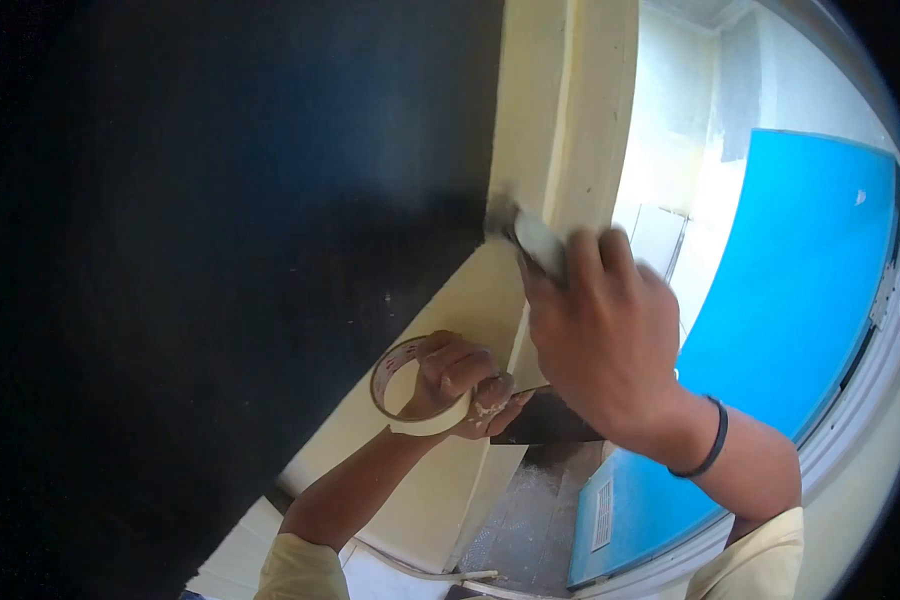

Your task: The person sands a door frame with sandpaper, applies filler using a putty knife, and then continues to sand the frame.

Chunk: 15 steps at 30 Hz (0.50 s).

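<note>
With the broad flat black panel (270, 200) at left, the long cream upright strip (595, 100) beside it, the rectangular blue door (790, 280) at right.

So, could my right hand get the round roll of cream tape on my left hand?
Probably yes: the roll of cream tape is close by with nothing visible in between, but the right hand already holds a blurred, pale-handled tool.
</note>
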{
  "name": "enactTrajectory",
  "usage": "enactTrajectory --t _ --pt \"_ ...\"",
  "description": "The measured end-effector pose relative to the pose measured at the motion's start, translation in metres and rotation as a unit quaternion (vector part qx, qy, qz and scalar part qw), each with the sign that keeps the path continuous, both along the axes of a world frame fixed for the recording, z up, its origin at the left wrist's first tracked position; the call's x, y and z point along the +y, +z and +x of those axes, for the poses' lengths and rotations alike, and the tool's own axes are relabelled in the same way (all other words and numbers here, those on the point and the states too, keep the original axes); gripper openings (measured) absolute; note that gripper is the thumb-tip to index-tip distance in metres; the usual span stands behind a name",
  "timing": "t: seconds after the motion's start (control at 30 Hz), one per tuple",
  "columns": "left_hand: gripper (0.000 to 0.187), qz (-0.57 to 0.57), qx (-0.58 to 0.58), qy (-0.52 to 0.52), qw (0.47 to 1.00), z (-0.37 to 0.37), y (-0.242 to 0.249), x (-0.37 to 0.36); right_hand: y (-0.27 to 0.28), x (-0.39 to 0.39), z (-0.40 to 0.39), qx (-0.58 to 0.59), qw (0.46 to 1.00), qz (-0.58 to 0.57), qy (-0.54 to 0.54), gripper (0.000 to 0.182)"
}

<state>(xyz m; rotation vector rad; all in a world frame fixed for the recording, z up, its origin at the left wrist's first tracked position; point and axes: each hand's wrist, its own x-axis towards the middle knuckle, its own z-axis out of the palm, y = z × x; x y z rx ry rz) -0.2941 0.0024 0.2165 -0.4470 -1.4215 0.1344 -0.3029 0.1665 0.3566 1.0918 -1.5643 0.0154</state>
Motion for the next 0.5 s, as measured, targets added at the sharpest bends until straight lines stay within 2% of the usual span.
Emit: enactTrajectory --t 0.07,0.27,0.37,0.5 --pt "0.029 0.002 0.014 0.017 1.0 0.002 0.001 0.0 0.005 -0.005 0.001 0.01 1.0 0.014 -0.017 0.015" --pt "0.028 -0.003 0.0 0.022 1.0 0.005 0.002 -0.002 -0.03 0.006 0.0 0.007 1.0 0.03 -0.002 0.005" --pt "0.028 -0.003 0.058 -0.007 0.998 -0.018 -0.006 -0.005 -0.001 -0.006 0.004 -0.004 1.0 0.015 0.009 0.004" --pt "0.028 0.019 0.001 0.007 1.0 -0.003 -0.005 -0.001 -0.02 -0.003 0.004 0.004 1.0 0.02 -0.016 0.005"
